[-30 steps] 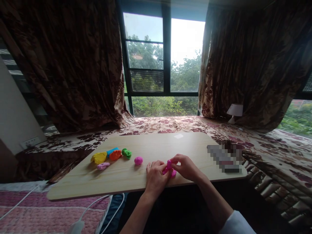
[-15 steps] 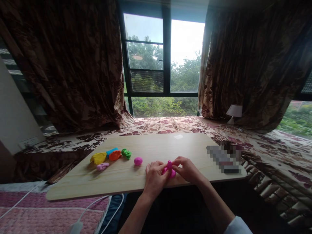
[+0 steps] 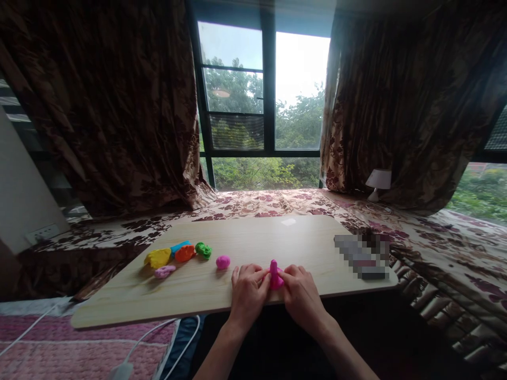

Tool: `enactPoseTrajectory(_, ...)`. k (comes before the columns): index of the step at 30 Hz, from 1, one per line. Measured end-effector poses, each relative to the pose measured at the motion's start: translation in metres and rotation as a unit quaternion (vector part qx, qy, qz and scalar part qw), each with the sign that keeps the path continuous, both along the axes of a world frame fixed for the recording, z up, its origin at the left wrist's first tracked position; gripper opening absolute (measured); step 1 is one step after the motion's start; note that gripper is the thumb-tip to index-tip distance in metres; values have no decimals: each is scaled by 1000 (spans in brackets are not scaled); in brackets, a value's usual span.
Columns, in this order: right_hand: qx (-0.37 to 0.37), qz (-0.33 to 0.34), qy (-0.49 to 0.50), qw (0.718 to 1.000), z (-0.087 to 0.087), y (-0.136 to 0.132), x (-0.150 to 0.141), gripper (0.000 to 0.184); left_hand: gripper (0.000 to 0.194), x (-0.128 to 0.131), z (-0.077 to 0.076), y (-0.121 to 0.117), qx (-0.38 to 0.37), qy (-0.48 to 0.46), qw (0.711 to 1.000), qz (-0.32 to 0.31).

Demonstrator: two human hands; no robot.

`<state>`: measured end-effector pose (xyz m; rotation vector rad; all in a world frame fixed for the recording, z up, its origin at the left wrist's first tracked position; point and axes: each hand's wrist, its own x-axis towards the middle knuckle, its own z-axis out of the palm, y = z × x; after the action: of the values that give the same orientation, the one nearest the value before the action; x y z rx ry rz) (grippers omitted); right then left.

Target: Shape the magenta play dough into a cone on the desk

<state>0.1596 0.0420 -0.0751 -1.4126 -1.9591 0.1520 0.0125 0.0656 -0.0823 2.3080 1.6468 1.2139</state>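
A bright pink piece of modelling clay (image 3: 274, 275) stands near the front edge of the wooden board table (image 3: 190, 295), with an upright stalk above a wider base. My left hand (image 3: 249, 290) pinches it from the left, thumb and forefinger against the stalk and base. From the right, the thumb and forefinger of my right hand (image 3: 303, 295) press on it. Parts of the base are hidden behind my fingers. A pink clay ball (image 3: 223, 262) lies a little to the left of my left hand, untouched.
Left on the table are yellow (image 3: 158, 258), blue (image 3: 180, 248), orange (image 3: 185, 253), green (image 3: 204, 250) and pale pink clay lumps (image 3: 164, 271). A blurred-out object (image 3: 364, 258) lies at the right. Behind stand a lamp (image 3: 379, 180) and a window. A white cable (image 3: 190, 343) hangs in front.
My right hand has moved down from the top of the stalk to its lower right side. The stalk now shows upright between both hands. The other clay lumps have stayed put.
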Motion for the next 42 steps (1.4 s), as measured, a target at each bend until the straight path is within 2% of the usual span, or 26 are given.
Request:
enactPoseTrajectory(7,1,7,2,1000,0,0,5,30,21,-1,-1,2,-7,-16,1000,-4)
enactPoseTrajectory(13,0,-4,33,999,-3,16,16,35,24,0,1,5,-19,-26,999,-11)
enactPoseTrajectory(20,-7,15,71,997,-5,25,16,35,21,-7,11,14,-45,-13,995,-92)
enactPoseTrajectory(27,-6,33,83,996,3,13,7,34,25,-9,15,15,-52,-24,991,-118)
enactPoseTrajectory(33,-4,32,86,996,4,10,11,29,25,-15,12,17,-52,-40,993,-102)
enactPoseTrajectory(38,-2,19,95,995,4,25,22,29,22,-18,4,10,-45,-52,996,-61)
enactPoseTrajectory(42,-9,31,85,996,3,32,18,30,23,-10,4,3,-32,-43,998,-40)
